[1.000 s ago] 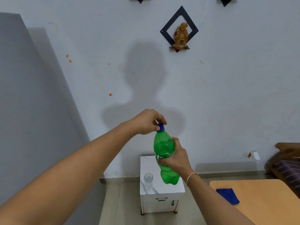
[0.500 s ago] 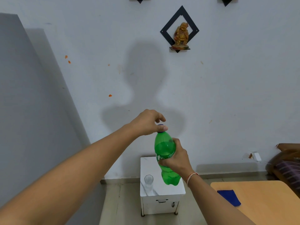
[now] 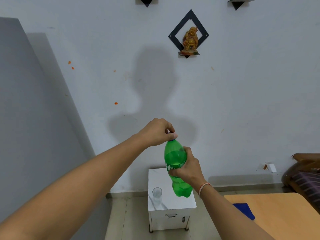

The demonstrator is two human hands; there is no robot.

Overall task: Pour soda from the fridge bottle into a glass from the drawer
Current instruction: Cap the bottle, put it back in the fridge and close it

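A green soda bottle [image 3: 174,156] is held upright in the air above a small white cabinet [image 3: 178,201]. My right hand [image 3: 187,168] grips the bottle around its middle. My left hand [image 3: 158,131] is closed over the blue cap [image 3: 171,139] at the top, and my fingers hide most of the cap. A clear empty glass [image 3: 157,194] stands on the cabinet's marble-look top, near its left front, below and left of the bottle.
A wooden table [image 3: 280,215] with a blue cloth [image 3: 245,210] on its left edge is at the lower right. A grey panel [image 3: 26,118] fills the left side. A dark seat [image 3: 304,175] sits at the far right. A figurine shelf [image 3: 190,39] hangs on the wall.
My left hand has closed down further over the cap, which showed clearly a second ago and is now mostly covered. The bottle and right hand have stayed nearly still.
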